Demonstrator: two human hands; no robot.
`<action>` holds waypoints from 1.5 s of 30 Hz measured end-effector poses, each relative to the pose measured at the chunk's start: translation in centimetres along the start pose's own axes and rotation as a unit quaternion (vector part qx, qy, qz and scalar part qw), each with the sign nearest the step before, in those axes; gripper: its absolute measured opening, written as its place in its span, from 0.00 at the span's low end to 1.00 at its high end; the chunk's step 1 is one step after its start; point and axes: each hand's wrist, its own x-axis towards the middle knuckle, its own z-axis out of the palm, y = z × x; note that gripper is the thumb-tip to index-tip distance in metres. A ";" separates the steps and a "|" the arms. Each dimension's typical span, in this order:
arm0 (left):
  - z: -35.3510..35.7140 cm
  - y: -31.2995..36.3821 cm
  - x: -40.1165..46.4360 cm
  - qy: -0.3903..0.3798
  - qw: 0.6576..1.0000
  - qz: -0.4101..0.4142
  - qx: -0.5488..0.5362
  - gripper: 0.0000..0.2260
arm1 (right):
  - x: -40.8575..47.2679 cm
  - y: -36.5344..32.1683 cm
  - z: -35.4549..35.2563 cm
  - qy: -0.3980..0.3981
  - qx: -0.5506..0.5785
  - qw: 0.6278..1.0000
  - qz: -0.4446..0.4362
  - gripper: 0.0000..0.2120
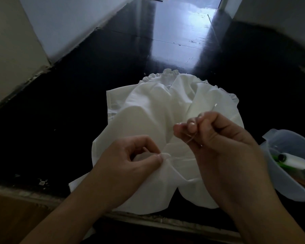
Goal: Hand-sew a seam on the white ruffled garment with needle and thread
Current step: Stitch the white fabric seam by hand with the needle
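The white ruffled garment (148,110) lies bunched on the black floor in front of me, its frilled edge at the far side. My left hand (130,161) pinches a fold of the cloth between thumb and fingertips near the garment's near edge. Just to the right and a little higher, my right hand (217,140) is curled, pinching the thin needle (210,110), whose tip points up and away over the cloth. A pale thread (190,139) runs across my right fingers; where it meets the cloth is too faint to tell.
A clear plastic tub (278,182) sits at the right edge, holding a white thread spool (295,162) and green items. Glossy black floor (77,111) stretches ahead, with a pale wall (16,50) along the left and a worn threshold strip (165,221) below the garment.
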 end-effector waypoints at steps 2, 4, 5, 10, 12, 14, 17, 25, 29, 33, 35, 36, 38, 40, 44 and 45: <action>-0.1 0.1 0.1 0.005 1.000 -0.006 0.011 0.08 | 0.1 -0.7 -0.2 0.011 0.021 1.000 0.015 0.05; -0.2 0.1 0.2 0.009 1.000 -0.013 0.024 0.08 | 0.1 -1.0 -0.7 0.018 -0.027 0.999 0.008 0.07; -0.2 0.2 0.1 0.008 0.999 -0.015 0.032 0.08 | 0.1 -1.0 -1.1 0.020 -0.077 0.997 -0.003 0.07; -0.2 0.3 0.2 0.011 0.999 -0.014 0.034 0.08 | 0.0 -0.7 -2.0 -0.069 -0.409 0.908 -0.057 0.04; -0.2 0.2 0.2 0.015 1.000 -0.015 0.019 0.08 | 0.0 -0.3 -2.1 -0.117 -0.550 0.825 -0.059 0.06; -0.2 0.3 0.3 0.023 1.000 -0.015 0.007 0.05 | 0.0 0.1 -2.2 -0.125 -0.642 0.753 -0.072 0.05; -0.1 0.3 0.2 0.024 1.000 0.002 -0.016 0.03 | 0.3 0.4 -2.4 -0.109 -0.653 0.743 -0.098 0.06; 0.0 0.2 0.4 -0.009 0.999 0.037 0.037 0.06 | 1.1 0.0 -4.0 -0.110 -0.639 0.751 -0.125 0.08; -0.2 0.1 0.5 -0.002 0.999 0.037 0.038 0.06 | 1.4 -0.5 -5.1 -0.137 -0.688 0.699 -0.139 0.04; -0.3 0.0 0.6 0.001 0.999 0.036 0.039 0.07 | 1.5 -0.5 -5.6 -0.122 -0.702 0.690 -0.126 0.06; -0.3 0.0 0.6 -0.002 0.999 0.035 0.040 0.07 | 1.6 -0.2 -5.7 -0.084 -0.681 0.716 -0.129 0.09; -0.3 0.0 0.6 -0.001 0.998 0.035 0.042 0.07 | 1.8 0.0 -5.9 -0.057 -0.670 0.728 -0.132 0.11; -0.3 -0.1 0.6 0.002 0.998 0.034 0.049 0.07 | 2.0 0.2 -6.2 0.004 -0.654 0.749 -0.111 0.15; -0.4 -0.1 0.6 0.001 0.998 0.031 0.050 0.08 | 2.3 0.3 -6.6 0.050 -0.644 0.760 -0.072 0.16; -0.5 0.0 0.5 -0.003 0.998 0.026 0.048 0.08 | 2.8 0.4 -7.1 0.115 -0.624 0.772 -0.027 0.16; -0.5 0.1 0.4 -0.002 0.999 0.025 0.049 0.08 | 2.8 0.4 -7.3 0.127 -0.616 0.778 -0.019 0.16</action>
